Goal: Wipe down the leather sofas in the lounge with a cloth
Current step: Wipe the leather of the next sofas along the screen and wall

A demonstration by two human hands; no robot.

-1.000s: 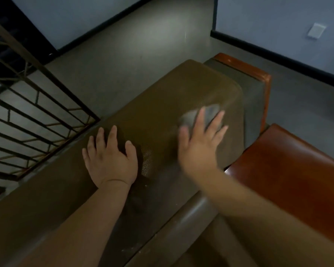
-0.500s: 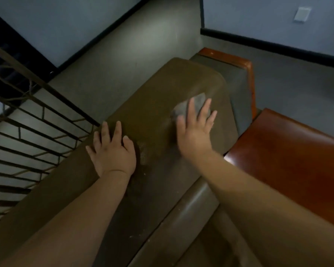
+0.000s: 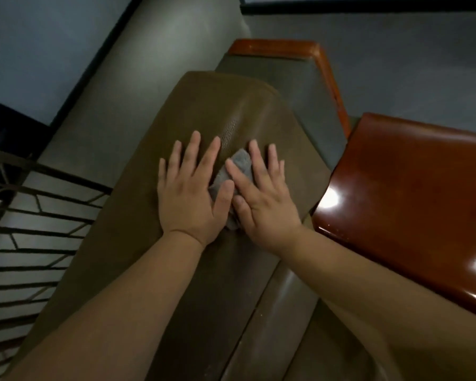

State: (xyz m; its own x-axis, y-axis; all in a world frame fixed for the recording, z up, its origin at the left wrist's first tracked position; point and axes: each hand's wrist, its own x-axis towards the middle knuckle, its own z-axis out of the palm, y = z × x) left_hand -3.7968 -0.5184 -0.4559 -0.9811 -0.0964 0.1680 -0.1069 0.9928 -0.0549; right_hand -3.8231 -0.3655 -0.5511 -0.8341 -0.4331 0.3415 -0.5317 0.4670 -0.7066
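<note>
Hands: my left hand (image 3: 188,193) lies flat on the sofa (image 3: 231,111); right hand (image 3: 261,199) presses the cloth (image 3: 241,163), fingers straight.
Progress: I judge mid-wipe on the backrest top; seat unwiped.

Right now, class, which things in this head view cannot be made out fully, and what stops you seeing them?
- Cloth: mostly hidden under the right hand and the left hand's thumb.
- Sofa: its near end hidden by the forearms, its seat out of view.
- Wooden table: cut off by the right edge.
- Railing: cut off at left.
</note>
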